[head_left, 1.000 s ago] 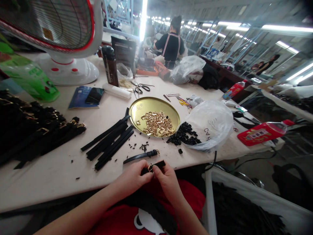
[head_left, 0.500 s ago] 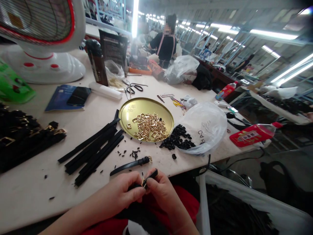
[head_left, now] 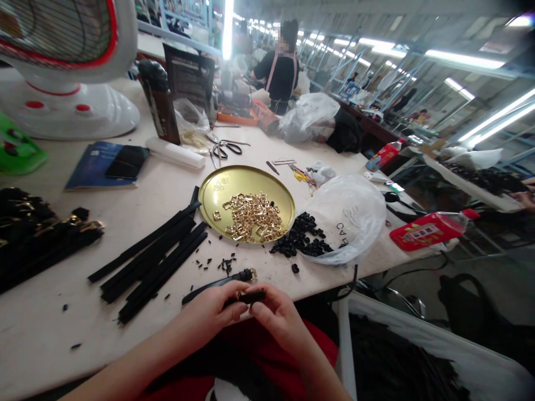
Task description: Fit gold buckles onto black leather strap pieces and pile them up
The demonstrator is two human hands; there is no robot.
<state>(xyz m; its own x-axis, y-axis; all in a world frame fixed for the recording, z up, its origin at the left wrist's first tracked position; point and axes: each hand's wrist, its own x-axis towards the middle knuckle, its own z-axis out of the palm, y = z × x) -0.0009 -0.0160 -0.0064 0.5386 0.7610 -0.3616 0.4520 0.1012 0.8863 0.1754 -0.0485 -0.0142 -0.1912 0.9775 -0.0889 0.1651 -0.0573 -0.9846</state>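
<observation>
Left hand (head_left: 222,304) and right hand (head_left: 276,315) both pinch a black strap (head_left: 253,297), on the person's side of the gold tray (head_left: 217,184). Pale worktable (head_left: 45,340): black strips (head_left: 156,253) left of tray, black loops (head_left: 303,236) right, scissors (head_left: 228,147) behind. Well beyond tray: co-worker (head_left: 281,78), ceiling lights (head_left: 463,59).

Clutter at the edges

At left, white fan (head_left: 62,78); near it, brown bottle (head_left: 161,108). Nearer, dark phone (head_left: 127,161) resting on blue booklet (head_left: 87,164), beside white roll (head_left: 175,153). At right, red bottle (head_left: 422,231) lying on its side. Beyond, dark-clad person (head_left: 281,81).
</observation>
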